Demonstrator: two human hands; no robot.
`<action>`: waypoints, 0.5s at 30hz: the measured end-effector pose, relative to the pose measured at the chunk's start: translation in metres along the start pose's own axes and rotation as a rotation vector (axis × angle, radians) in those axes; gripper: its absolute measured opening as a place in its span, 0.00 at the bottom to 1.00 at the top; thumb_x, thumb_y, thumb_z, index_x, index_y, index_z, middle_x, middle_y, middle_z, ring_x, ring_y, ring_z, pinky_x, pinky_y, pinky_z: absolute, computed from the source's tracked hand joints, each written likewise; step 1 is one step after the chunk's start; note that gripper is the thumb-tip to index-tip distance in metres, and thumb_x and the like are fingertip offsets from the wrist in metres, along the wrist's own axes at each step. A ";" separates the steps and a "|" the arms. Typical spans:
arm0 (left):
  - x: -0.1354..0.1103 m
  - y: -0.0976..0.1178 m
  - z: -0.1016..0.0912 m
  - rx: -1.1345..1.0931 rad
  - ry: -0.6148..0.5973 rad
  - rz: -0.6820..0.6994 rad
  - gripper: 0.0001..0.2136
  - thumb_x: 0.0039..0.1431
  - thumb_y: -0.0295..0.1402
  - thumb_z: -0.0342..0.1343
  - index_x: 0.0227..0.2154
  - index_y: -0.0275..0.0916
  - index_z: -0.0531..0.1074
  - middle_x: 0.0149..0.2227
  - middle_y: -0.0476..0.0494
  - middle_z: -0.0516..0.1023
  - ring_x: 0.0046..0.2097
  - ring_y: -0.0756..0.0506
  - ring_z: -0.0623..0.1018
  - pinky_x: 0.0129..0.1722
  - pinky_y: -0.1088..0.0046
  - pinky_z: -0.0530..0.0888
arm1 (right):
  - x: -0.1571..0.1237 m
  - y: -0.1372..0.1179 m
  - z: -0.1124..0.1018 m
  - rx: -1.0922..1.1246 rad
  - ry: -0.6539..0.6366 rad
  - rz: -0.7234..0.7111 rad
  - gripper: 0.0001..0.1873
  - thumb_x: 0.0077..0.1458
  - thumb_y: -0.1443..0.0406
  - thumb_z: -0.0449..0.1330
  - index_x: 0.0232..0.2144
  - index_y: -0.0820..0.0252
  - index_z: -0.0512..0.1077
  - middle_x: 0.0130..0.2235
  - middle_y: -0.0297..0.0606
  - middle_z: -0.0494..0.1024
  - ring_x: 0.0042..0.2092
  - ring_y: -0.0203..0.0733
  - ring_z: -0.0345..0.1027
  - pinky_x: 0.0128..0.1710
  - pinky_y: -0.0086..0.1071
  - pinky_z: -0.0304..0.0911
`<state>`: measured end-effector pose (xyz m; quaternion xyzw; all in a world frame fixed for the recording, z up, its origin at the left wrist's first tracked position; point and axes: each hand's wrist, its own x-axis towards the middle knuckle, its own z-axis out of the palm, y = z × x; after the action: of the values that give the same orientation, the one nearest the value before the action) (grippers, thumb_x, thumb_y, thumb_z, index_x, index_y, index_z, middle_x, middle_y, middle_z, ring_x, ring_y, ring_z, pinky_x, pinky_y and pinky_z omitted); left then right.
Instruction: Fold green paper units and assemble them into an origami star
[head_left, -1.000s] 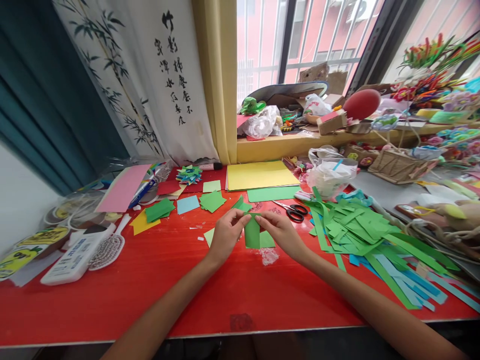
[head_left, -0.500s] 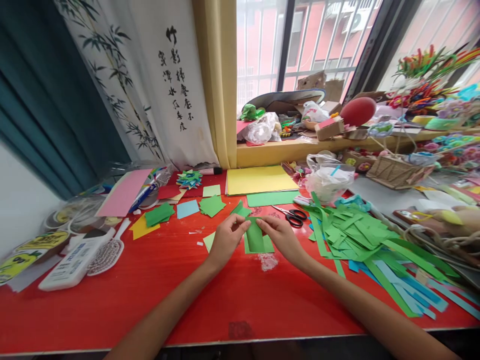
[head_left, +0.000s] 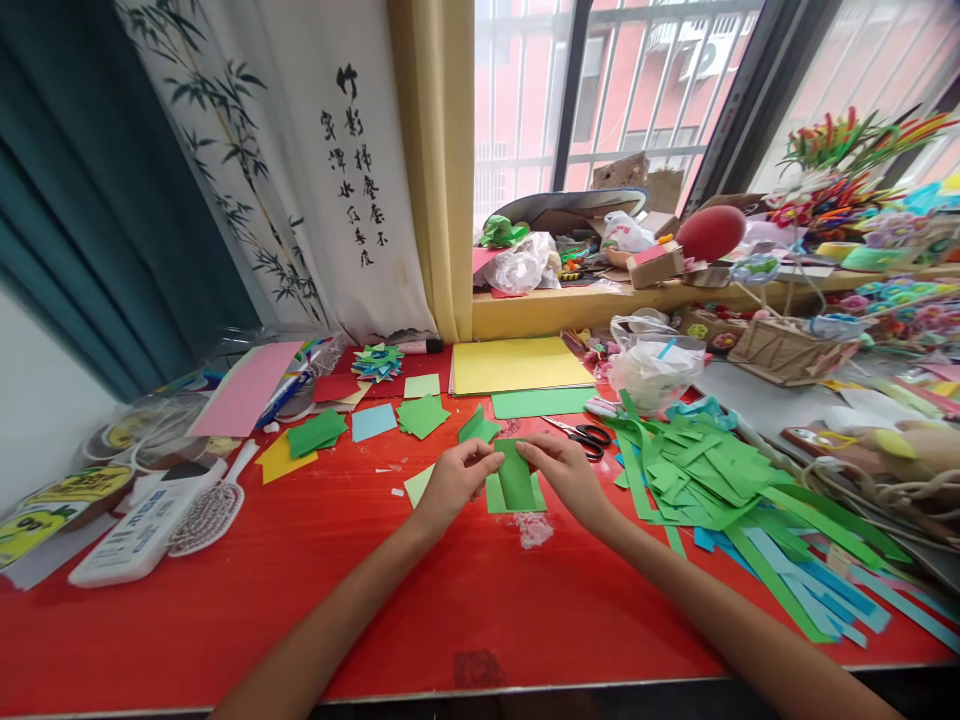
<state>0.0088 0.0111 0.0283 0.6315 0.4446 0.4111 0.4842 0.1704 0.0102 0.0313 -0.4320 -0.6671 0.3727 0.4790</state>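
A small piece of green paper (head_left: 514, 478), bent along its length, is pinched by its top corners between my two hands. My left hand (head_left: 459, 482) is closed on its left edge, thumb and forefinger together. On the right edge, my right hand (head_left: 564, 474) pinches in the same way. Below the held piece lies another green paper square (head_left: 496, 497) on the red table. Just beyond my hands sits a folded green paper piece (head_left: 478, 428). Scissors with black handles (head_left: 589, 438) rest to the right of it.
Green paper strips (head_left: 701, 465) pile up at the right, with blue strips (head_left: 810, 580) nearer the edge. Yellow paper sheets (head_left: 517, 366) lie at the back. A white hairbrush (head_left: 208, 512) and a white bottle (head_left: 142, 530) are at left. A folded-paper star (head_left: 377, 363) stands behind.
The whole view has shifted slightly. Both hands still pinch the green paper, in nearly the same place.
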 end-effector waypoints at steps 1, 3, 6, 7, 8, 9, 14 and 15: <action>0.000 0.000 0.000 -0.002 -0.002 -0.003 0.13 0.51 0.43 0.51 0.25 0.38 0.63 0.17 0.56 0.57 0.18 0.56 0.59 0.18 0.80 0.58 | 0.000 0.001 0.000 0.013 -0.004 0.000 0.12 0.53 0.62 0.51 0.21 0.62 0.65 0.21 0.31 0.62 0.26 0.33 0.56 0.26 0.26 0.53; 0.001 -0.001 0.000 -0.007 -0.006 -0.005 0.13 0.51 0.44 0.51 0.25 0.38 0.63 0.17 0.56 0.57 0.18 0.56 0.59 0.18 0.80 0.59 | 0.001 0.003 0.001 0.051 -0.006 0.005 0.13 0.53 0.61 0.51 0.21 0.62 0.65 0.22 0.32 0.63 0.26 0.33 0.56 0.26 0.26 0.54; 0.002 -0.003 0.001 0.004 -0.023 0.000 0.13 0.50 0.44 0.52 0.24 0.38 0.62 0.17 0.56 0.57 0.18 0.56 0.59 0.18 0.79 0.59 | 0.001 0.005 0.002 0.086 0.001 0.015 0.13 0.53 0.60 0.51 0.22 0.62 0.66 0.22 0.32 0.64 0.26 0.33 0.56 0.26 0.26 0.55; 0.002 -0.003 0.001 0.012 -0.027 0.002 0.14 0.50 0.44 0.52 0.24 0.38 0.62 0.17 0.57 0.56 0.18 0.55 0.59 0.18 0.79 0.59 | 0.001 0.006 0.002 0.082 0.001 0.016 0.13 0.53 0.60 0.51 0.22 0.63 0.67 0.22 0.32 0.64 0.26 0.33 0.56 0.25 0.26 0.55; 0.002 -0.004 0.001 0.022 -0.029 0.002 0.14 0.50 0.44 0.52 0.24 0.38 0.62 0.16 0.57 0.56 0.18 0.55 0.59 0.18 0.79 0.58 | 0.001 0.006 0.002 0.073 0.002 0.015 0.14 0.53 0.60 0.51 0.23 0.63 0.67 0.23 0.33 0.64 0.26 0.33 0.56 0.25 0.26 0.55; 0.002 -0.004 0.002 0.032 -0.029 0.001 0.14 0.49 0.44 0.52 0.24 0.38 0.61 0.16 0.57 0.56 0.18 0.55 0.58 0.18 0.79 0.58 | 0.001 0.007 0.002 0.060 0.004 0.014 0.14 0.53 0.60 0.50 0.23 0.63 0.68 0.23 0.33 0.65 0.26 0.33 0.56 0.25 0.26 0.55; -0.001 -0.001 0.005 0.077 -0.003 -0.005 0.13 0.50 0.43 0.51 0.24 0.38 0.61 0.17 0.57 0.57 0.18 0.56 0.58 0.18 0.79 0.56 | -0.001 0.006 0.004 -0.029 0.063 0.012 0.15 0.54 0.59 0.49 0.24 0.62 0.68 0.22 0.32 0.64 0.25 0.33 0.55 0.24 0.27 0.53; -0.002 -0.001 0.006 0.084 0.002 -0.004 0.13 0.50 0.43 0.51 0.24 0.38 0.61 0.17 0.57 0.57 0.19 0.55 0.59 0.18 0.79 0.57 | -0.001 0.006 0.004 -0.041 0.074 0.013 0.15 0.54 0.58 0.49 0.23 0.62 0.68 0.22 0.32 0.64 0.24 0.33 0.55 0.24 0.27 0.53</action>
<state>0.0135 0.0084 0.0257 0.6499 0.4632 0.3918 0.4578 0.1681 0.0108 0.0243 -0.4597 -0.6536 0.3458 0.4919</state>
